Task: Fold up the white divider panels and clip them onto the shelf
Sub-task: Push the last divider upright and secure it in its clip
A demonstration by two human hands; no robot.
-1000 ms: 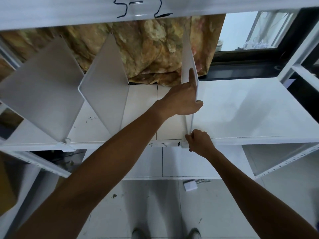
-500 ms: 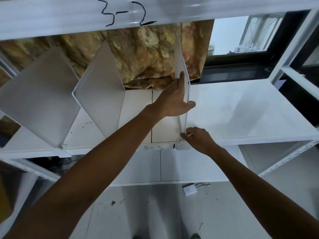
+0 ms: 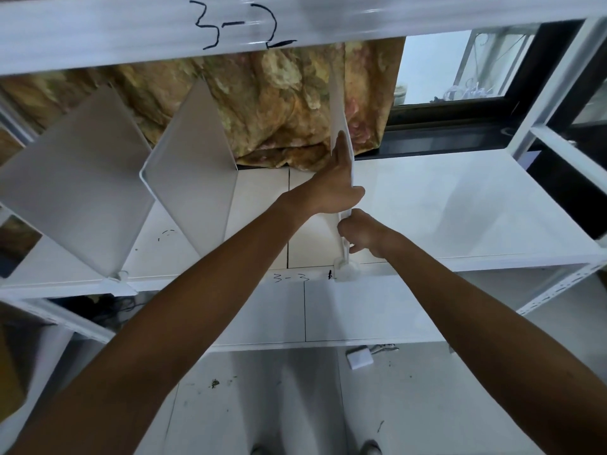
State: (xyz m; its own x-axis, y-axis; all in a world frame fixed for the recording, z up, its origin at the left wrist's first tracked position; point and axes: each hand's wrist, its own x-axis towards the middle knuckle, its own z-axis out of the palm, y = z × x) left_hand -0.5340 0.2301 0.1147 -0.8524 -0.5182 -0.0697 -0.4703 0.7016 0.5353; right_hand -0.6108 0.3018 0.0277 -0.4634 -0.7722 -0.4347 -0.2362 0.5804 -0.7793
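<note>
Left hand (image 3: 331,188), frame centre: fingers flat and extended up along the left face of the upright divider (image 3: 338,106), thumb hooked round its front edge to the right side. So a loose open-palm brace, not a closed grip. Right hand (image 3: 364,234), just below it: fingers curled in tight on the divider's lower front edge, right above the clip (image 3: 345,272); can't tell exactly how many fingers wrap it.

Shelf (image 3: 460,205) fills mid-frame, white, front lip marked "3-3" centre. On it: three panels. Held divider stands vertical, seen edge-on, thin white strip running from the front lip up toward the back, w/ translucent white clip at its base sitting on the shelf's front lip. Middle panel (image 3: 193,172) and left panel (image 3: 75,178), left half of frame, both upright, white, rounded corners; the wide-angle lens splays them outward. Left panel has a small clip at its base on the lip. Rest of shelf surface right of the held divider is bare.

Upper shelf (image 3: 98,31) across top of frame, marked "3-2". Curtain (image 3: 262,103) behind, window upper right.

Vs 0.5 s ago: right hand moved up off the clip area onto the divider edge, now nearly touching the left thumb. Left hand same hold.
</note>
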